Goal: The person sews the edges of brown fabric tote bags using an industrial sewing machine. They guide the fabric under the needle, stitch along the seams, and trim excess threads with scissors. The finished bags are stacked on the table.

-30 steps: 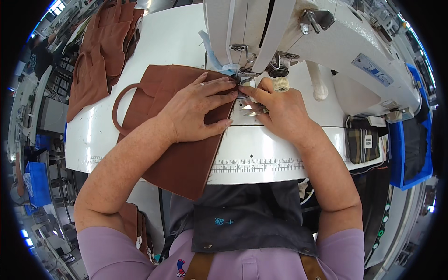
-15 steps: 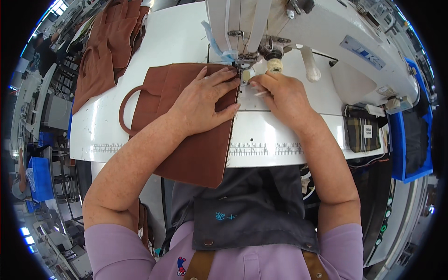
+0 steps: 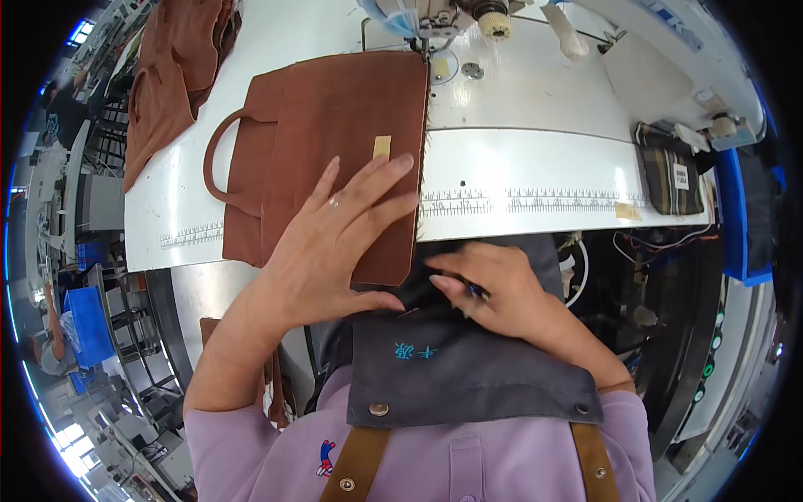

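A brown leather-like bag piece (image 3: pixel 326 117) with a loop handle (image 3: pixel 219 159) lies on the white sewing table, its near edge overhanging the front. My left hand (image 3: pixel 335 243) rests on its lower part, fingers spread, beside a small yellowish strip (image 3: pixel 382 146). Over the apron, right of the overhanging corner, is my right hand (image 3: pixel 493 289), partly blurred, fingers curled. A small dark bluish thing shows in it, too unclear to name. The sewing machine's needle area (image 3: pixel 431 42) stands at the piece's far right corner.
More brown pieces (image 3: pixel 180 67) are heaped at the far left. A plaid pouch (image 3: pixel 669 171) lies at the table's right end, near a blue bin (image 3: pixel 740 222) with dark material. A ruler scale (image 3: pixel 535 202) runs along the front edge. Cables hang beneath it.
My right hand has left the needle area and come down over the apron. My left hand has slid nearer on the brown piece, baring the yellowish strip. The view has shifted too.
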A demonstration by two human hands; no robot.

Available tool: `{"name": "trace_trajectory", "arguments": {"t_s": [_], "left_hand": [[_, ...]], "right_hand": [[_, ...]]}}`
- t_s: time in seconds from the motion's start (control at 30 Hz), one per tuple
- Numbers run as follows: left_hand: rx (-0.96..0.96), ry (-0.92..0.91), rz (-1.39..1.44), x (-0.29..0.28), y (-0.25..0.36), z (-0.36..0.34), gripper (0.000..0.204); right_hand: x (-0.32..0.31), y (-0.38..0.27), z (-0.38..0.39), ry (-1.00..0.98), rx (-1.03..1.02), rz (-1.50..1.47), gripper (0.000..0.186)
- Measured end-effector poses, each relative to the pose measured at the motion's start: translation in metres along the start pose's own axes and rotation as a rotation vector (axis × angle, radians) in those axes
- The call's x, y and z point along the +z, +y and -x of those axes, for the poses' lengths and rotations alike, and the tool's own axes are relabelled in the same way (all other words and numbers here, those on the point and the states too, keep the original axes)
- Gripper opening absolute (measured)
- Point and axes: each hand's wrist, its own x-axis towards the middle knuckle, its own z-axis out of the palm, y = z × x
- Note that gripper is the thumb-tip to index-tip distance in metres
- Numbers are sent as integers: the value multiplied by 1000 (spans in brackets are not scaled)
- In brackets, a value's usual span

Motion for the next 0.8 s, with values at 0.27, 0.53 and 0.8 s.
{"name": "trace_trajectory", "arguments": {"t_s": [0.27,0.53,0.8], "left_hand": [[-37,267,255,19,-12,31,28],[85,485,-21,34,-5,40,19],[213,355,-269,54,-5,44,33]], "right_hand": [[36,21,-8,-92,343,-681,22],[43,5,-14,-73,440,-772,32],[35,-4,-15,-112,415,-746,29]]}}
